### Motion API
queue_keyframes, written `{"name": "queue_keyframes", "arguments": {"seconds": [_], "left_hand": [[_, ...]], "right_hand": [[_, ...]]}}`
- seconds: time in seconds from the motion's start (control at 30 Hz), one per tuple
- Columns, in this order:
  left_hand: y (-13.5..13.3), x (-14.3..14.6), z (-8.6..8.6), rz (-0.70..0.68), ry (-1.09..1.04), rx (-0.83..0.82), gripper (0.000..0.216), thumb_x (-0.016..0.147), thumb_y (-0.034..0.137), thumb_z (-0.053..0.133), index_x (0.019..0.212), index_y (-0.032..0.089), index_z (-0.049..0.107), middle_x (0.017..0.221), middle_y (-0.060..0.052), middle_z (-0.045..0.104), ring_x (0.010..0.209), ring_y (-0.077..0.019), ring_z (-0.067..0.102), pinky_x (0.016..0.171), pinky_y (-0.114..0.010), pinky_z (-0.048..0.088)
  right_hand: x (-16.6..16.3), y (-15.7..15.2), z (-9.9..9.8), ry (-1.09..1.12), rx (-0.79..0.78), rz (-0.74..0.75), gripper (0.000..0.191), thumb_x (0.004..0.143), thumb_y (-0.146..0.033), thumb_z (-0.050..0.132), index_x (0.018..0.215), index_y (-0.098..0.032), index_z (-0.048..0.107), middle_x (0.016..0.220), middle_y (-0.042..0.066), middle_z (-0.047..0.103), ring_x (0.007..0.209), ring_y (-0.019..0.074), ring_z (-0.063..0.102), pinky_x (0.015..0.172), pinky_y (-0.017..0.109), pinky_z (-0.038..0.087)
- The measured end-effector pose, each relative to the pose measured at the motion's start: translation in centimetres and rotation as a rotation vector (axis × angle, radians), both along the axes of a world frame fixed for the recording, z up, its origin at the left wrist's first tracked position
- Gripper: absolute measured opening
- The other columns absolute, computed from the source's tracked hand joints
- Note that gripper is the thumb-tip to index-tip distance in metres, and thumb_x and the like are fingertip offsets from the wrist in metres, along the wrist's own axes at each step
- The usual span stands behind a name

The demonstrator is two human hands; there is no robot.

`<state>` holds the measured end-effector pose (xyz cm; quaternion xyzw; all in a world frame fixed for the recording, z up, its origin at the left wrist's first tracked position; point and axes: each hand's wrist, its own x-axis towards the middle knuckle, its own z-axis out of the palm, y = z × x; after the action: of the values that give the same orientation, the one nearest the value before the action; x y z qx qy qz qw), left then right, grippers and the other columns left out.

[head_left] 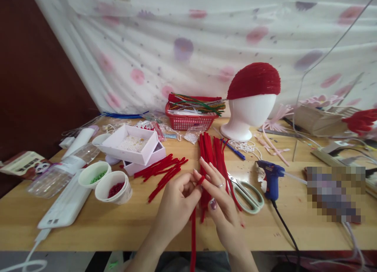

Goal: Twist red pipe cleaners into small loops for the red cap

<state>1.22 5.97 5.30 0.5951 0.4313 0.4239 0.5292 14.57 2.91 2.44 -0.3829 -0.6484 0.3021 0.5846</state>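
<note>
My left hand (176, 203) and my right hand (219, 197) meet at the table's front middle, both pinching one long red pipe cleaner (193, 232) whose end bends over between the fingertips. Its tail hangs down past the table edge. Under my right hand lies a bundle of long red pipe cleaners (212, 150). A loose heap of shorter red pieces (161, 171) lies just left of my hands.
Scissors (247, 195) and a blue glue gun (271, 179) lie right of my hands. A foam head with a red cap (253, 95), a red basket (188, 120), pink boxes (132, 146) and two bead cups (114, 187) stand around.
</note>
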Motion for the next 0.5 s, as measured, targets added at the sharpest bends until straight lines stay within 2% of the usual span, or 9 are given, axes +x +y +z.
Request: {"name": "queue_keyframes", "arguments": {"seconds": [0.1, 0.17, 0.27, 0.37, 0.5], "left_hand": [[-0.2, 0.4, 0.0, -0.017, -0.11, -0.094, 0.014, 0.091, 0.027, 0.056, 0.082, 0.019, 0.065, 0.066, 0.001, 0.066, 0.062, -0.0145, 0.062, 0.059, -0.023, 0.048], [-0.4, 0.7, 0.1, -0.002, -0.184, -0.12, 0.014, 0.09, 0.027, 0.059, 0.091, 0.018, 0.07, 0.081, -0.004, 0.074, 0.073, -0.0172, 0.069, 0.067, -0.025, 0.053], [-0.5, 1.1, 0.0, 0.005, -0.333, -0.192, 0.023, 0.09, 0.033, 0.062, 0.103, 0.018, 0.073, 0.1, -0.009, 0.077, 0.088, -0.0216, 0.073, 0.078, -0.03, 0.057], [-0.6, 1.4, -0.2, 0.034, -0.498, -0.329, 0.031, 0.087, 0.041, 0.068, 0.105, 0.016, 0.074, 0.098, -0.011, 0.079, 0.09, -0.0244, 0.074, 0.081, -0.035, 0.059], [-0.7, 1.6, -0.5, 0.073, -0.695, -0.45, 0.029, 0.074, 0.033, 0.082, 0.096, 0.014, 0.077, 0.088, -0.011, 0.08, 0.085, -0.0243, 0.076, 0.08, -0.034, 0.059]], "right_hand": [[0.0, 0.1, 0.0, 0.003, -0.019, 0.011, 0.039, 0.099, -0.043, 0.049, 0.137, -0.043, 0.055, 0.16, -0.004, 0.039, 0.151, 0.0295, 0.022, 0.12, 0.059, 0.015], [0.1, 0.2, 0.0, 0.007, -0.029, 0.007, 0.039, 0.098, -0.046, 0.048, 0.137, -0.044, 0.055, 0.159, -0.004, 0.039, 0.15, 0.0299, 0.023, 0.12, 0.059, 0.014], [0.3, 0.2, 0.1, 0.027, -0.065, 0.004, 0.041, 0.098, -0.049, 0.047, 0.138, -0.044, 0.054, 0.157, -0.003, 0.041, 0.149, 0.0306, 0.025, 0.12, 0.06, 0.013], [0.4, 0.1, 0.1, 0.077, -0.102, 0.022, 0.04, 0.099, -0.049, 0.045, 0.138, -0.045, 0.054, 0.157, -0.004, 0.042, 0.148, 0.0299, 0.026, 0.121, 0.058, 0.014], [0.4, 0.2, -0.1, 0.103, -0.152, 0.039, 0.042, 0.097, -0.052, 0.046, 0.136, -0.041, 0.058, 0.159, -0.004, 0.038, 0.15, 0.0296, 0.024, 0.123, 0.053, 0.012]]}}
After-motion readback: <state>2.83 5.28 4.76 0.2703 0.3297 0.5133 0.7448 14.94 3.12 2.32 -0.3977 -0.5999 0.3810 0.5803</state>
